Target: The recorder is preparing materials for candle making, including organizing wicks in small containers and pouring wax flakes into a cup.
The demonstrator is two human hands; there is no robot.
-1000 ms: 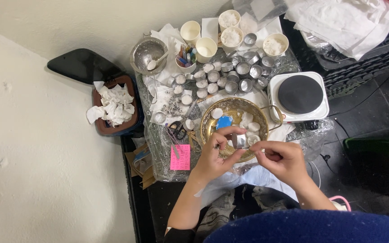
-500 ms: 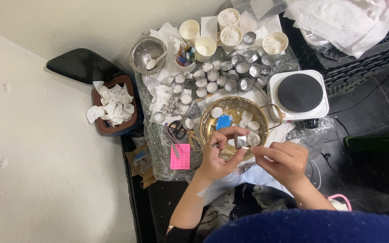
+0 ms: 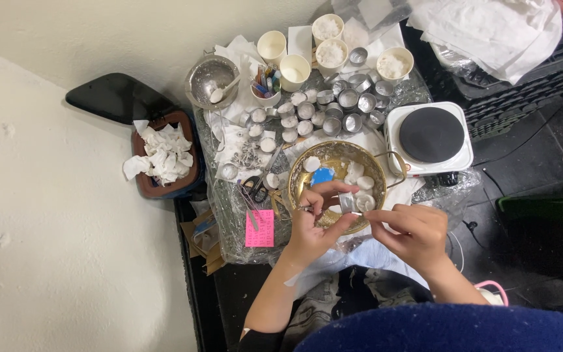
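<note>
Head view: a small metal cup (image 3: 347,202) is pinched sideways in the left hand (image 3: 313,225) over the brass bowl (image 3: 307,189) so that debris is caught, while the right hand's (image 3: 412,234) fingertips are closed at its rim.

Shiny thin metal cup (image 3: 347,202) pinched between both hands; beneath them a glossy brass-looking bowl (image 3: 307,186) — waxy white lumps (image 3: 365,183) inside, probably matt; left, pink paper note (image 3: 260,228).
</note>
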